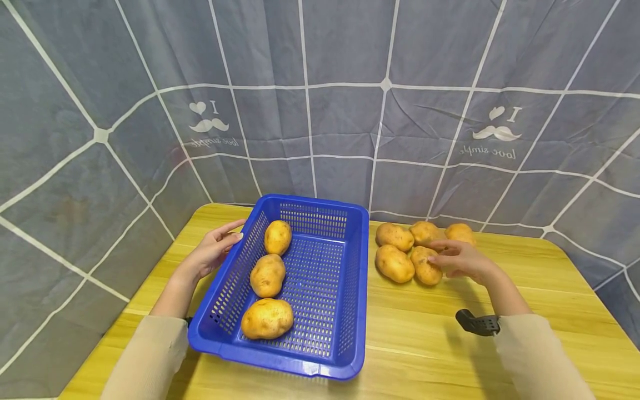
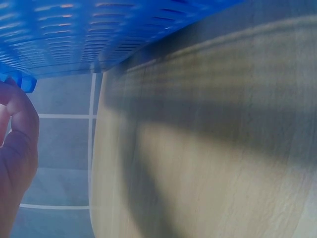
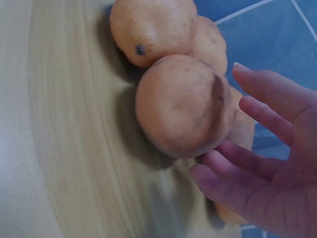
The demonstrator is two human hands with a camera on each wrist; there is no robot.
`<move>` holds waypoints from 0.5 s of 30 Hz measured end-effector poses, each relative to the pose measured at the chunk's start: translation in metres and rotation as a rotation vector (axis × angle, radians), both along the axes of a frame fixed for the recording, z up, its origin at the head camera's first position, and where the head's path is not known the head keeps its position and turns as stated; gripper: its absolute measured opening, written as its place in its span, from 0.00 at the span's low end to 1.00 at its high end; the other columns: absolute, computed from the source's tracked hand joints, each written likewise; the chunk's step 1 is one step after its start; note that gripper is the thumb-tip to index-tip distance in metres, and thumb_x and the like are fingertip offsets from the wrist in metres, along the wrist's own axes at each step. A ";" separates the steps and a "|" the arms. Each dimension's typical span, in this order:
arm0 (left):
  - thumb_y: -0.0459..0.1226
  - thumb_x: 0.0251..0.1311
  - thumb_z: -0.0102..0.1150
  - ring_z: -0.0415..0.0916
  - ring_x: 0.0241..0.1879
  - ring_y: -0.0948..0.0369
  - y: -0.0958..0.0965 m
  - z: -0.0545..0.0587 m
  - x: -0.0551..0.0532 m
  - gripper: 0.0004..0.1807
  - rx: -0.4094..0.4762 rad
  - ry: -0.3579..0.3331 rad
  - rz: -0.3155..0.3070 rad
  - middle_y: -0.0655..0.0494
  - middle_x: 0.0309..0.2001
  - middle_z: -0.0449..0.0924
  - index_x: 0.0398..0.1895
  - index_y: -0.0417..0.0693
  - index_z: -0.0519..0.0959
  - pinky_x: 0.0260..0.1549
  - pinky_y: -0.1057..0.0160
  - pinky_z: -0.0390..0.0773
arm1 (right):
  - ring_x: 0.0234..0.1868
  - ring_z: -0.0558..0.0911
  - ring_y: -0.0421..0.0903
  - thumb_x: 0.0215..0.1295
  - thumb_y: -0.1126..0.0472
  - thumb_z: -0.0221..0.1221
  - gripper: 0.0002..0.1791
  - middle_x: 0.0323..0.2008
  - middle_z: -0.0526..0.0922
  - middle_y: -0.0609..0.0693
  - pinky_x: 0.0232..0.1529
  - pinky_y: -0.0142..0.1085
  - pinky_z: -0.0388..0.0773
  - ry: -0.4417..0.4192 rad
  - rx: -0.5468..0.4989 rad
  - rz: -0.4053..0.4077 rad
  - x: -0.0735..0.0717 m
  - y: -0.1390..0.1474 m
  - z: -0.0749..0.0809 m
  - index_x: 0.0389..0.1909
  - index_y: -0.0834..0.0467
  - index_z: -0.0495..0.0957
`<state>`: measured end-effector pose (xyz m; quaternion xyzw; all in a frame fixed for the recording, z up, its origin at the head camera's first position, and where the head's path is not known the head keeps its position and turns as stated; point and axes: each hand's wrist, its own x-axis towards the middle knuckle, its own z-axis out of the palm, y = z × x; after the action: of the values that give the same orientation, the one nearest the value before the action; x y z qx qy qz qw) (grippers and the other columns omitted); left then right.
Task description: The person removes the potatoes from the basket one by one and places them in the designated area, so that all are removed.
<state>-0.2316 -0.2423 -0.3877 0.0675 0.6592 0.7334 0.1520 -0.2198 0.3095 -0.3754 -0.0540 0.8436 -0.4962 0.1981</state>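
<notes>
A blue plastic basket (image 1: 354, 289) holds three potatoes lined up along its left side: a far one (image 1: 278, 238), a middle one (image 1: 268, 276) and a near one (image 1: 267, 319). My left hand (image 1: 212, 250) touches the outside of the basket's left rim with thumb and fingers loosely extended; the left wrist view shows only part of that hand (image 2: 17, 144). On the right, my right hand (image 1: 462, 260) reaches around a potato (image 1: 426, 266) at the front of a group. Its fingers are spread beside that potato (image 3: 181, 106) in the right wrist view, without a closed grip.
More potatoes lie close around it: a front-left one (image 1: 395, 264), a back-left one (image 1: 395, 237), a back-middle one (image 1: 424, 231) and a back-right one (image 1: 460, 233). All stand on a wooden table (image 1: 415, 344). A grey checked curtain (image 1: 345, 122) hangs behind.
</notes>
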 end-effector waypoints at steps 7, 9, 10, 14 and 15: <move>0.33 0.69 0.46 0.80 0.33 0.63 0.000 0.001 0.001 0.30 0.006 0.004 0.001 0.57 0.36 0.79 0.71 0.39 0.51 0.33 0.66 0.81 | 0.52 0.73 0.58 0.62 0.58 0.59 0.35 0.58 0.64 0.74 0.43 0.51 0.77 0.043 0.012 0.019 -0.001 -0.004 0.012 0.64 0.71 0.58; 0.33 0.69 0.46 0.80 0.34 0.63 0.000 0.001 0.001 0.30 0.006 0.002 0.001 0.57 0.36 0.80 0.71 0.39 0.51 0.33 0.66 0.81 | 0.54 0.72 0.62 0.62 0.58 0.59 0.35 0.58 0.63 0.75 0.44 0.53 0.77 0.054 0.019 0.025 0.000 -0.006 0.016 0.64 0.71 0.58; 0.33 0.69 0.46 0.80 0.33 0.63 0.000 0.001 0.001 0.30 0.005 0.002 0.001 0.57 0.36 0.80 0.71 0.39 0.51 0.33 0.66 0.81 | 0.55 0.70 0.64 0.63 0.58 0.59 0.35 0.58 0.63 0.75 0.44 0.54 0.76 0.060 0.024 0.030 0.000 -0.007 0.019 0.64 0.71 0.58; 0.33 0.69 0.46 0.80 0.33 0.63 0.000 0.001 0.001 0.30 -0.002 0.001 0.001 0.57 0.36 0.80 0.71 0.39 0.52 0.33 0.66 0.81 | 0.56 0.69 0.65 0.63 0.58 0.59 0.36 0.58 0.62 0.75 0.47 0.55 0.75 0.069 0.040 0.043 0.001 -0.010 0.026 0.66 0.71 0.56; 0.33 0.69 0.46 0.80 0.33 0.63 0.000 0.001 0.001 0.30 -0.003 0.002 0.001 0.57 0.36 0.80 0.71 0.39 0.52 0.33 0.66 0.81 | 0.55 0.70 0.63 0.63 0.58 0.59 0.36 0.57 0.63 0.74 0.47 0.55 0.75 0.068 0.039 0.042 0.001 -0.011 0.028 0.66 0.70 0.55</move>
<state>-0.2310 -0.2422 -0.3869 0.0677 0.6604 0.7324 0.1512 -0.2186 0.2984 -0.3473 -0.0847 0.8581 -0.4731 0.1806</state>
